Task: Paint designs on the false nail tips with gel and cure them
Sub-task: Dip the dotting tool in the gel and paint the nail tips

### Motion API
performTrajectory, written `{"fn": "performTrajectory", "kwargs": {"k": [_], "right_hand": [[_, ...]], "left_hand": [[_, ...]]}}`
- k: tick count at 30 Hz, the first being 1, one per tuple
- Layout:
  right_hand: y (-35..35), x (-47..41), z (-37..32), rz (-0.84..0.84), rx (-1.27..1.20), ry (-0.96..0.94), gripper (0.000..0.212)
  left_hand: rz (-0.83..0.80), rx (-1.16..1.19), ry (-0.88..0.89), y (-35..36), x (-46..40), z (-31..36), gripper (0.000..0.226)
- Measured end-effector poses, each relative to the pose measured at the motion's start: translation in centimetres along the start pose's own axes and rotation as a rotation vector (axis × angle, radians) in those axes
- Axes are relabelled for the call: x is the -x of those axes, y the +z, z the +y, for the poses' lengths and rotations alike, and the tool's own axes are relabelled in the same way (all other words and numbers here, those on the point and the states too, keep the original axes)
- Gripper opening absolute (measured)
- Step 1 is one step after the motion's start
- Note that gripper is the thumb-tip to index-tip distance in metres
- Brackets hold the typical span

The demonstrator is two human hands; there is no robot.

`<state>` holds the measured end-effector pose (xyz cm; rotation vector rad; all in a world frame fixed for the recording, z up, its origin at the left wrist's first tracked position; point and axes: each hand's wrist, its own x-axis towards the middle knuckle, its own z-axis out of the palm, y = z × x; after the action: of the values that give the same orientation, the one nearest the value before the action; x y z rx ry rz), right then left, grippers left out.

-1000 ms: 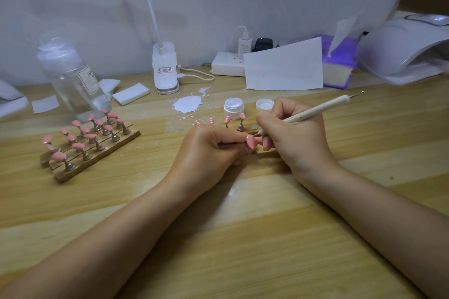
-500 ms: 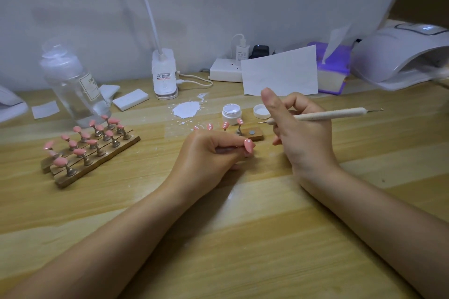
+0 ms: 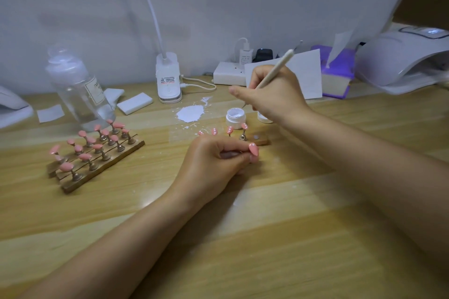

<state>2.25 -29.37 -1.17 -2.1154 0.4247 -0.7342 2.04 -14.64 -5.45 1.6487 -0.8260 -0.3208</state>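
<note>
The left hand (image 3: 213, 165) rests on the wooden table (image 3: 291, 238) near the middle of the view, its fingers (image 3: 233, 153) curled tight and pinching a small metal stand that carries a pink nail tip (image 3: 253, 148) with white dots, poking out at the hand's 3 o'clock side. The right hand (image 3: 274, 97) hovers at 1 o'clock from the left hand, well apart from it, fingers wrapped round a pale dotting tool (image 3: 275, 71) whose upper end slants toward 1 o'clock; the thumb sticks out toward 9 o'clock. The tool's lower tip points down just above an open white gel jar (image 3: 235, 118); whether it touches the gel cannot be told. The jar's lid is mostly hidden under the right hand. Between jar and left hand stands a short wooden strip (image 3: 261, 141) with more dotted pink tips (image 3: 229, 130) on stands. At 9 o'clock, well apart, a wooden rack (image 3: 102, 167) holds plain pink tips. A curing lamp (image 3: 401, 63) sits at 2 o'clock, by the table's far edge.
</note>
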Motion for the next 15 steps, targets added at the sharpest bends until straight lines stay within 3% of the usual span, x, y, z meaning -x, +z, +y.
{"fn": "performTrajectory", "kwargs": {"k": [8,15], "right_hand": [[2.1,-1.6,0.3,0.000,0.200,0.033,0.033],[2.2,-1.9,0.6,-0.139,0.272,0.042,0.029]], "left_hand": [[-0.014,0.012,0.014,-0.1,-0.1,-0.2,0.026],[-0.025,0.022,0.021,-0.2,-0.1,-0.3,0.018]]}}
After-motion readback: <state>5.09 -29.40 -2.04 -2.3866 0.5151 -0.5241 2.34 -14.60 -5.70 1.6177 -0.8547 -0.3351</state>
